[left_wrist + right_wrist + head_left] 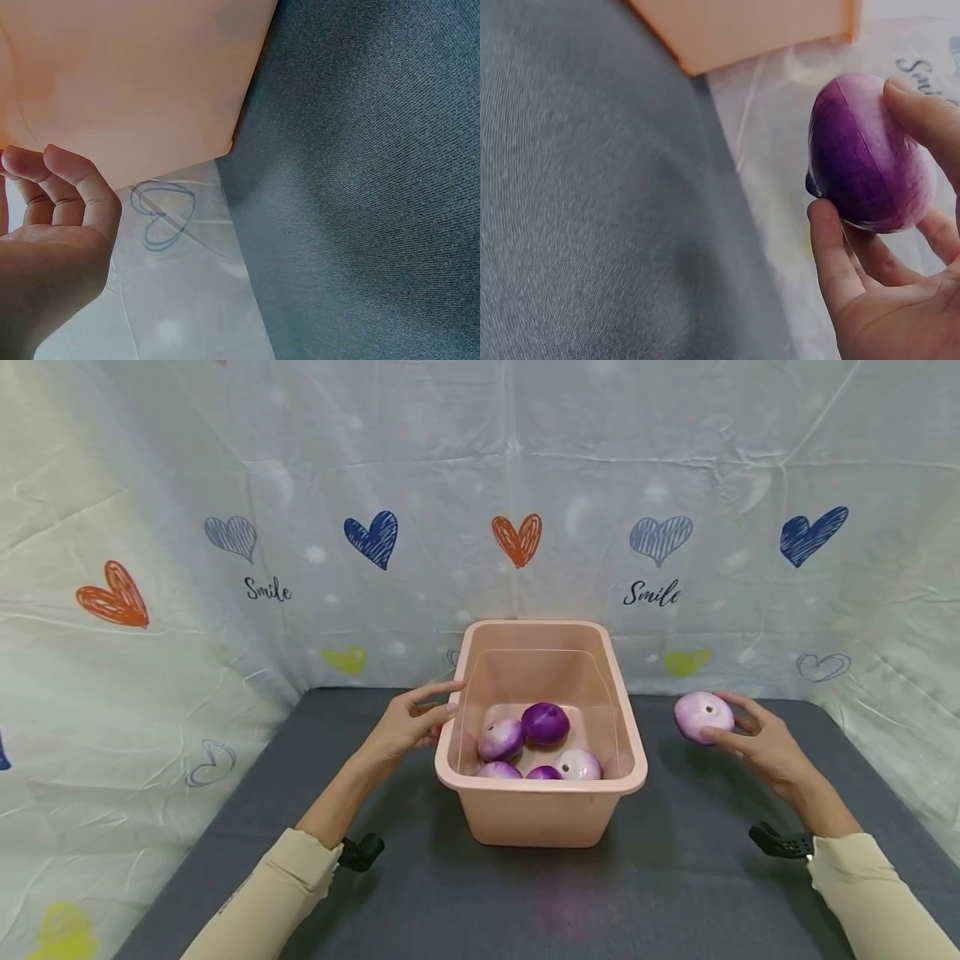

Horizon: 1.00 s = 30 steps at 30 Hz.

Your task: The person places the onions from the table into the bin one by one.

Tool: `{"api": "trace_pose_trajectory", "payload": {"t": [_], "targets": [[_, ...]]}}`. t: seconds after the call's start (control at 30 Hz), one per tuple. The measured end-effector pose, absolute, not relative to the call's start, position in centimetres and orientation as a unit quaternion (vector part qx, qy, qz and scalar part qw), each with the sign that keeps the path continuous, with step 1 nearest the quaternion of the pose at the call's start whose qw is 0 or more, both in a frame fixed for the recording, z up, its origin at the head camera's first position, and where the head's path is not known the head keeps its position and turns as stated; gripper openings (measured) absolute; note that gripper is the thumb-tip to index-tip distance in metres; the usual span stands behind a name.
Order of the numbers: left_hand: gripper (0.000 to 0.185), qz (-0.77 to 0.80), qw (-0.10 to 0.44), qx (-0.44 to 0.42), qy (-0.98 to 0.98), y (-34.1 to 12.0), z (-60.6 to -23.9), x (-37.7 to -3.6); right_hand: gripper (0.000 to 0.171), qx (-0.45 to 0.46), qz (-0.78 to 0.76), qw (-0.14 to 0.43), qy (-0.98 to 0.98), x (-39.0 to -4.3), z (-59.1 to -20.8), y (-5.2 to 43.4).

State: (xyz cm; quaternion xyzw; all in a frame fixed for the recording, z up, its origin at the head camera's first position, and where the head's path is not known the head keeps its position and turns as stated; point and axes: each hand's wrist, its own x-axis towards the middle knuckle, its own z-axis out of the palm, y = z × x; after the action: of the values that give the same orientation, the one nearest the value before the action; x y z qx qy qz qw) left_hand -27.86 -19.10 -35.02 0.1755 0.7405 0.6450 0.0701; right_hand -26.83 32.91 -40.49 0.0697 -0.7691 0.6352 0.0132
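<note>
Head view: our right hand (pixel 757 739) curls its fingers (pixel 832 255) around a purple onion (pixel 702 716) right of the pink bin (pixel 540 814); our left hand (pixel 408 727), fingers loosely bent, touches the bin's rim.

Six purple onions in all: five onions (pixel 545 723) inside one pink tub (pixel 540 814), one onion (pixel 702 717) held outside it. Two hands are visible.

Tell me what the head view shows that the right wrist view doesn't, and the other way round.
Head only: the left hand touching the bin's rim, and five onions inside the bin.
Right wrist only: the held onion's dark purple side.
Both: the right hand holding an onion in its fingertips, clear of the bin, over the grey table.
</note>
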Motion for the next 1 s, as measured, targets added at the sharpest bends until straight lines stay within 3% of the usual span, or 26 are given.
{"api": "trace_pose_trajectory", "payload": {"t": [1.0], "targets": [[0.049, 0.647, 0.067, 0.173, 0.740, -18.9, -35.0, -27.8, 0.060, 0.132, 0.712, -0.001, -0.690, -24.6, -36.3, 31.1]]}}
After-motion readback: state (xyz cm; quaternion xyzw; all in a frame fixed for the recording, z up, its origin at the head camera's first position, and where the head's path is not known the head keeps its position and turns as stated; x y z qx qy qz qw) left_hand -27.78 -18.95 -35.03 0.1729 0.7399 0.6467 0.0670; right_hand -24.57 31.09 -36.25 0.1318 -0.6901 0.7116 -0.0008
